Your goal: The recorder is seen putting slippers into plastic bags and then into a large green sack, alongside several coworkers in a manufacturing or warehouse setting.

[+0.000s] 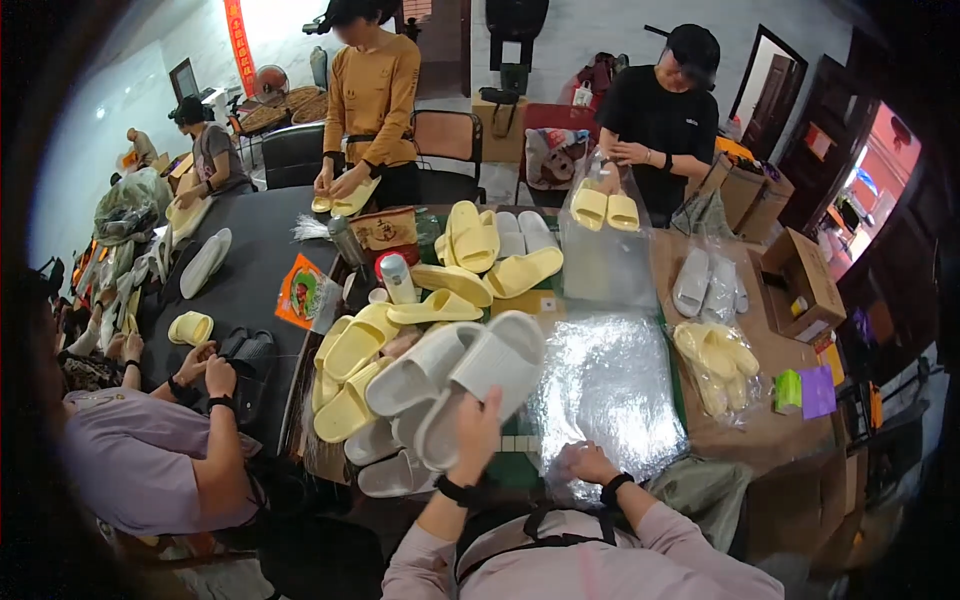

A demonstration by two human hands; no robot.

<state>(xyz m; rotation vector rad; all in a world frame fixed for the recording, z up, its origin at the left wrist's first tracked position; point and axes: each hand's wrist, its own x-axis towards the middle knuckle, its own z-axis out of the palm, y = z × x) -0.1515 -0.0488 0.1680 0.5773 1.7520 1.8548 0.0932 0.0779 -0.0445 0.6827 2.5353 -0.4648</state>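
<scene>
My left hand (478, 435) grips a pale grey slide slipper (508, 362) by its side, raised over the near edge of a slipper heap. More grey slippers (398, 472) lie under and beside it, next to a pile of yellow slippers (350, 400). To the right, a stack of shiny clear plastic bags (610, 390) lies flat on the table. My right hand (588, 465) is at the near edge of that stack, its fingers curled on the plastic film. The fingertips are partly hidden.
On the right stand an open cardboard box (800, 285), bagged yellow slippers (716, 362) and bagged grey slippers (706, 283). A metal can (397, 280) and a flask (346, 243) stand behind the yellow pile. Across the table a person (660, 130) bags yellow slippers; others work at left.
</scene>
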